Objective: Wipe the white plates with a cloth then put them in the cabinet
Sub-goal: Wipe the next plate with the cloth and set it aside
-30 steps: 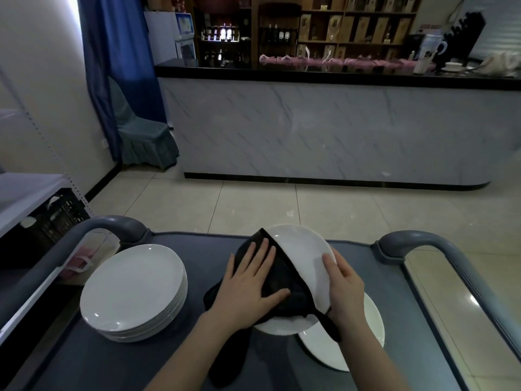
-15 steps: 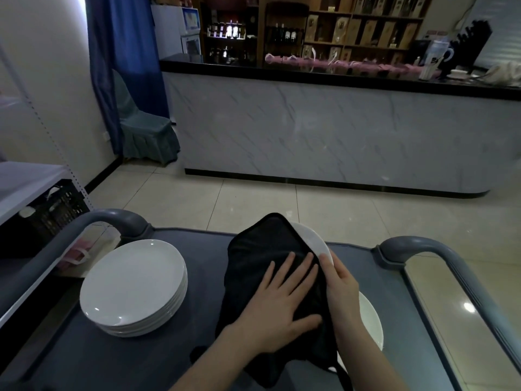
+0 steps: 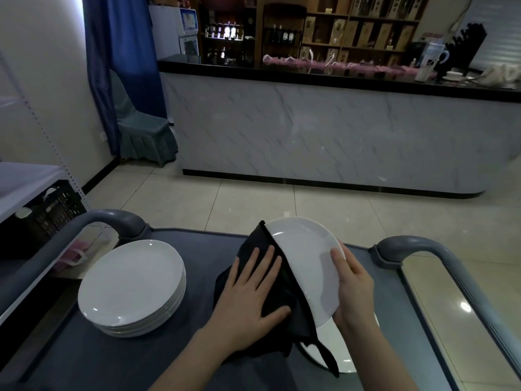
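My right hand [image 3: 353,289] grips the right rim of a white plate [image 3: 306,261] and holds it tilted above the cart. A black cloth [image 3: 270,300] covers the plate's left half. My left hand [image 3: 251,294] presses flat on the cloth with its fingers spread. Under the held plate lies another white plate [image 3: 335,351], partly hidden by the cloth. A stack of several white plates [image 3: 131,286] sits on the left of the cart.
The grey cart top [image 3: 112,362] has raised grey handles at the left [image 3: 112,218] and the right [image 3: 417,246]. A black crate [image 3: 48,213] sits on a shelf to the left. A marble-fronted counter [image 3: 324,136] crosses the tiled floor ahead.
My left hand has slid the cloth from the plate's right side back to the left, which uncovers the plate's right half. The camera has tilted slightly.
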Available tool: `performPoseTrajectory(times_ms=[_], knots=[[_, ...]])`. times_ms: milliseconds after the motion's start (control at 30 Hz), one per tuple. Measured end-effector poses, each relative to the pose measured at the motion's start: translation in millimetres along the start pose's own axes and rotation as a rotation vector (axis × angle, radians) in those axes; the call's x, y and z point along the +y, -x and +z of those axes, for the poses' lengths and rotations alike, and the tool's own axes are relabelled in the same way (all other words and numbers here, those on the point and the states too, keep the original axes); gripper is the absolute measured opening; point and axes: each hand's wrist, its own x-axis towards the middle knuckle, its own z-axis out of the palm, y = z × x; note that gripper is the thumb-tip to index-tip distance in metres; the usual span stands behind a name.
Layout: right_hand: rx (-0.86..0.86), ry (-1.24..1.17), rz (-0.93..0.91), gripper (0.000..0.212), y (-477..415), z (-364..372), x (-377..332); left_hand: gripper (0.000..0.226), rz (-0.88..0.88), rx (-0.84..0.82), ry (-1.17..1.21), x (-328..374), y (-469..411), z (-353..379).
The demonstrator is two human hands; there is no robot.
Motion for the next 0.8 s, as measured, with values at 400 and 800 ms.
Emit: performPoseTrajectory(times_ms=[400, 800], knots=[[-0.142, 0.05, 0.01, 0.022, 23, 13, 10, 0.064, 0.141, 0.05, 0.013, 38, -25, 5], [-0.33, 0.201, -0.096, 0.025, 32, -1, -6, 0.062, -0.07, 0.273, 0.391, -6, -35, -21]])
